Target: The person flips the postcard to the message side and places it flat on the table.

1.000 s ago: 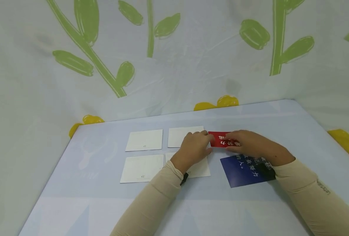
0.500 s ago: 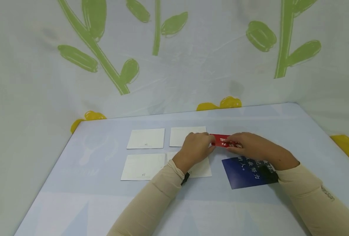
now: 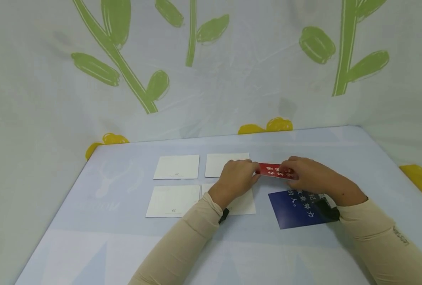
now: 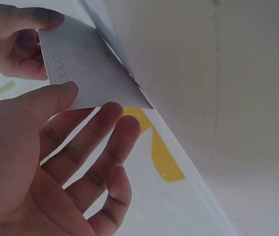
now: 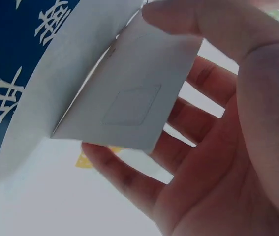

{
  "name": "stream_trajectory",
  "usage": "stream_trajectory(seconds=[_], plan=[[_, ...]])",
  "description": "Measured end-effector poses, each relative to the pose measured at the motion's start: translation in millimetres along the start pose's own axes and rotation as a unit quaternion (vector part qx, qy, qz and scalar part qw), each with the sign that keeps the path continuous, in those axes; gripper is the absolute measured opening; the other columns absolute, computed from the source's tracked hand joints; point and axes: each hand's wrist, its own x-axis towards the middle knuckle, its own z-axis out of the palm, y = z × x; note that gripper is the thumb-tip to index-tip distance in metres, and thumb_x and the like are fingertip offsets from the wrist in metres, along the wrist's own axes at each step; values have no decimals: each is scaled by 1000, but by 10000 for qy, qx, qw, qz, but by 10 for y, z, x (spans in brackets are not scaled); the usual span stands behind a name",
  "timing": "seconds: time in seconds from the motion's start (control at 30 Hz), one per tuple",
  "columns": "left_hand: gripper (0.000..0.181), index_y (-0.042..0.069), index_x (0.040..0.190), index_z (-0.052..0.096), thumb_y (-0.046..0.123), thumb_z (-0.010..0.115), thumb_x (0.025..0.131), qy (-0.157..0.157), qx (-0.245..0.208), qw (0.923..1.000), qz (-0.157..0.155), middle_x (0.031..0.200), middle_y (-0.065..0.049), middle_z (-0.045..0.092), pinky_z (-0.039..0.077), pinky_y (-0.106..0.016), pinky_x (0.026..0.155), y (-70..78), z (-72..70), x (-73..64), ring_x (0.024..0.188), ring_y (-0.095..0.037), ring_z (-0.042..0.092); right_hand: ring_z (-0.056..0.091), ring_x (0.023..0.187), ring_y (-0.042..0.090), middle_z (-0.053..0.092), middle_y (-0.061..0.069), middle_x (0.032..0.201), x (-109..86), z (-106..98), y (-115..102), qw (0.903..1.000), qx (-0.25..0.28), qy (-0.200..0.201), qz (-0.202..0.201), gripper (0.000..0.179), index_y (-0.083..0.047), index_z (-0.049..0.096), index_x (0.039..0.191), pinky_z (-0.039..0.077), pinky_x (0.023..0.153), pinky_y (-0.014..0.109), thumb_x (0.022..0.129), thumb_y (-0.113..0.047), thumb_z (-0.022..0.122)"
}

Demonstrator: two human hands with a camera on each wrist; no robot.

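A red postcard (image 3: 272, 170) with white characters is held between both hands at the back of the table, tilted up on its long side. My left hand (image 3: 233, 180) pinches its left end, thumb on the plain back and fingers on the printed side. At the other end my right hand (image 3: 312, 176) pinches it likewise. In the left wrist view the postcard's back (image 4: 87, 59) shows a row of small printed circles; in the right wrist view the back (image 5: 129, 103) shows a stamp box. Its lower edge is at or close to the tabletop.
A blue postcard (image 3: 293, 209) with white characters lies below my right hand, partly covered by the wrist. Several white cards lie face down in two rows at left, among them one at upper left (image 3: 176, 167); my left arm covers part of others. A patterned cloth wall (image 3: 232, 95) stands behind.
The red postcard has gone from lying nearly flat to tilted up, its front now foreshortened. My right hand has shifted slightly right along it. The head view has moved a little.
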Motion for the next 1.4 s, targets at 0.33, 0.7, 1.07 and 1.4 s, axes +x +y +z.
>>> stream_trajectory(seconds=[0.33,0.7,1.07,1.4], plan=[[21,20,113,74,30,68,96,91,-123,9999,-10,97,6,77,47,-19,63,9,-35,-3,73,-6,63,60,78,12,72,1,91,-8,-85,-8,9989,-98,409,-210,21,-8,74,102,57,76,38,81,-6,77],[20,22,114,75,29,68,96,388,-114,9991,-106,96,8,77,46,-20,59,-2,-15,7,74,-5,66,65,82,15,72,-2,87,-23,-137,-23,9980,-52,608,-142,11,-11,74,93,57,73,38,83,-8,74],[14,23,106,77,25,67,97,937,-125,9954,-163,92,9,77,46,-20,56,-27,5,18,75,-5,69,70,92,24,76,4,95,-33,-147,-59,9935,-387,1070,-102,12,-9,75,99,58,84,48,87,-10,73],[15,20,106,77,23,65,97,1222,-289,9917,-263,91,8,78,44,-20,55,-45,18,18,69,-5,67,70,92,28,76,9,100,-46,-140,-74,9864,-497,1541,-268,15,-6,75,101,57,85,51,87,-8,73]])
